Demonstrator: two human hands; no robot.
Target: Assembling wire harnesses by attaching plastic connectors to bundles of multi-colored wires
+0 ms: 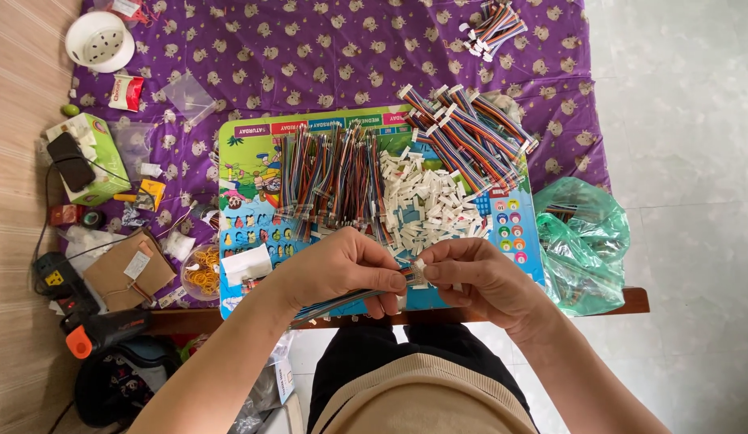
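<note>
Connector [417, 273]: white, pinched between both thumbs.
Wire strip [342, 300]: long axis runs down-left from the pinch, under left hand [342, 269].
Right hand [478, 277]: closed on connector.
Nearer hand: both touching.

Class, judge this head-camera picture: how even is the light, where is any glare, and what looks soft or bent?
Head view: soft, even daylight, faint shadows only under the left hand and right hand; mild glare on the pale floor tiles; the white connector between the fingertips is slightly soft; edges bow a little.
</note>
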